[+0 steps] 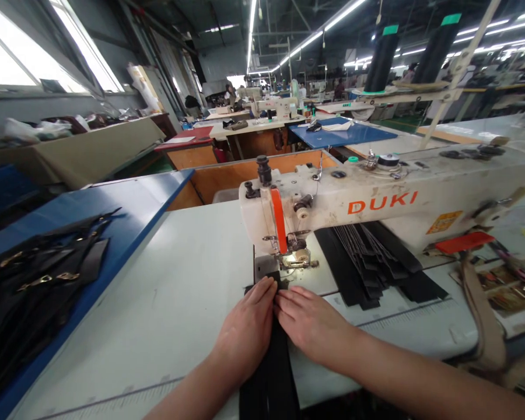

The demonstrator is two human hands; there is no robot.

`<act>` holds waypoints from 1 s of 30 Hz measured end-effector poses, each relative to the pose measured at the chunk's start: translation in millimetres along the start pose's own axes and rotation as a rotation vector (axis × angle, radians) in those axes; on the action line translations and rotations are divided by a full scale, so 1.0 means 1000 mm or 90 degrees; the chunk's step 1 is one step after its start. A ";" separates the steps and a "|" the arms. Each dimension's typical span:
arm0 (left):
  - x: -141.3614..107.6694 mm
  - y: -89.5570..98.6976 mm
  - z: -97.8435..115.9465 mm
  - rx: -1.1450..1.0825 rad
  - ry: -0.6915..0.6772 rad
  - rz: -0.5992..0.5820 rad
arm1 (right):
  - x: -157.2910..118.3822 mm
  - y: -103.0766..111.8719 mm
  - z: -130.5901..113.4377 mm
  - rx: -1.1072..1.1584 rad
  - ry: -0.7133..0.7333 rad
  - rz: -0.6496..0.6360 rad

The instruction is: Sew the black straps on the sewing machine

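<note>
A long black strip (269,379) runs up the pale sewing table (188,280) toward the presser foot of a white sewing machine (332,201). On the strip's left side lies my left hand (248,326), its fingers pressed together on the material just in front of the foot. My right hand (310,321) presses on the strip's right side, fingers together and fingertips close to the left ones. The strip's far end is partly hidden under the fingers. Under the machine arm rests a fanned stack of black strips (367,265).
Black straps with metal clasps (48,280) lie on a blue table (157,189) at the left. At the right is an open tray of small parts (507,286). Two black thread cones (380,61) stand above the machine. Other sewing stations fill the background.
</note>
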State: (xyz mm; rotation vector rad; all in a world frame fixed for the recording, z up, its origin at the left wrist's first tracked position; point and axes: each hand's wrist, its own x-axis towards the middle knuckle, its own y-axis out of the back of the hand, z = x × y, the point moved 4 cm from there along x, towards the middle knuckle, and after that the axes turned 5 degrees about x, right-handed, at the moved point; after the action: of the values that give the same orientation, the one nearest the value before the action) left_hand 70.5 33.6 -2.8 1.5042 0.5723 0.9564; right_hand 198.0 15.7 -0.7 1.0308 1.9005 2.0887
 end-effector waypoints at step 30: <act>0.030 -0.009 -0.015 -0.007 -0.060 0.068 | 0.010 -0.008 0.029 -0.017 -0.028 0.010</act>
State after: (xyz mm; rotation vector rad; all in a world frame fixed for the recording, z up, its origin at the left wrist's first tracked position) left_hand 75.9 67.2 -5.0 1.5738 0.4231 0.9632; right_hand 203.5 46.6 -5.2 1.0798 1.8456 2.0766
